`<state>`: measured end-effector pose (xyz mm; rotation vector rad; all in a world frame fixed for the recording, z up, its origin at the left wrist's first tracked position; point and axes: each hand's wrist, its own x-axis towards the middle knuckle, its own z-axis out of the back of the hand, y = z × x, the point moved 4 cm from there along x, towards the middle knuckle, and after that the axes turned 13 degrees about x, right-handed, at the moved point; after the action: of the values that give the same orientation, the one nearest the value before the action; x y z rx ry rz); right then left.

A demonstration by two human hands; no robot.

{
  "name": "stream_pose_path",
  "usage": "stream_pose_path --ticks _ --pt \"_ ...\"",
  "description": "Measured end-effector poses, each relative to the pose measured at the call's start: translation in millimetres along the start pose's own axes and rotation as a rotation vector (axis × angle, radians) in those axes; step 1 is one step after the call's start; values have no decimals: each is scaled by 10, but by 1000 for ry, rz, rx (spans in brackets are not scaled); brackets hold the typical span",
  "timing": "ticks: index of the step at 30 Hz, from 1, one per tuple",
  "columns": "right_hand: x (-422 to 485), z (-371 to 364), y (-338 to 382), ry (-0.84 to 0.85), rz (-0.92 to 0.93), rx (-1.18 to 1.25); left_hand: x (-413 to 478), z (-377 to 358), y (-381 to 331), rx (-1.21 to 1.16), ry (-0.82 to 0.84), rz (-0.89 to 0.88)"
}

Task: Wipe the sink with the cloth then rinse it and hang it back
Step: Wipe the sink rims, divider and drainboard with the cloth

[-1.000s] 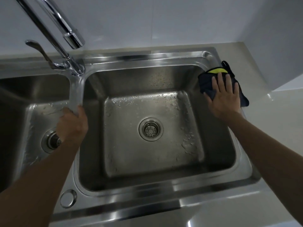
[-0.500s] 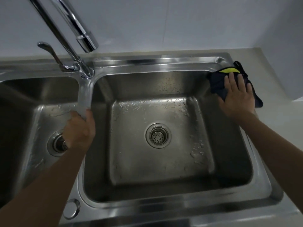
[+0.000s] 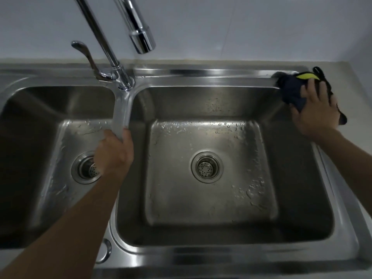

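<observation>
A pale wall point(image 3: 221, 27) rises behind a stainless double sink point(image 3: 201, 72) set into a light worktop point(image 3: 360, 81).

The right hand's fingers point(image 3: 311, 85) lie spread apart on a dark blue cloth point(image 3: 291, 91) with a yellow-green patch, pressing it down at the back right corner of the sink. There the cloth is bunched over the rim, partly on the steel and partly on the worktop beside it. The thumb points along the near edge of the cloth. The right hand point(image 3: 316, 109) sits above the right wall of the right basin, and its forearm runs off toward the front right corner of the worktop.

The left hand point(image 3: 114, 152) grips the divider point(image 3: 120, 109) between the two basins, thumb on the right-basin side and fingers over the left-basin side; the fingertips are hidden. Its forearm crosses the front of the left basin.

Water drops dot both basin floors. A round drain point(image 3: 207, 166) sits mid-floor in the right basin, and a second drain point(image 3: 85, 168) in the left basin lies partly behind the left hand. A chrome tap point(image 3: 112, 63) stands at the back end of the divider, its spout point(image 3: 142, 40) over the back rim of the right basin and its lever point(image 3: 84, 51) pointing left.
</observation>
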<state>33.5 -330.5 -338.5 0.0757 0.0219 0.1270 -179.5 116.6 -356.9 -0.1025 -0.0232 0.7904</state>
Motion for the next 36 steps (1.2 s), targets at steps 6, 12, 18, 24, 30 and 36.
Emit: stream_pose_path --ticks 6,12,18,24,30,36 --pt "353 -138 545 -24 -258 170 17 -41 3 -19 -9 13" --pt "314 -307 1425 -64 -200 332 -6 -8 -3 -128 -10 62" --pt "224 -413 2044 -32 92 226 -15 6 -21 -107 -24 45" --pt "295 -253 1127 -4 170 151 -18 -9 19 -74 24 61" --pt "371 -116 518 -3 -156 178 -62 29 -9 -131 3 85" --pt "384 -193 880 -70 -331 261 -19 14 -4 -81 -3 69"
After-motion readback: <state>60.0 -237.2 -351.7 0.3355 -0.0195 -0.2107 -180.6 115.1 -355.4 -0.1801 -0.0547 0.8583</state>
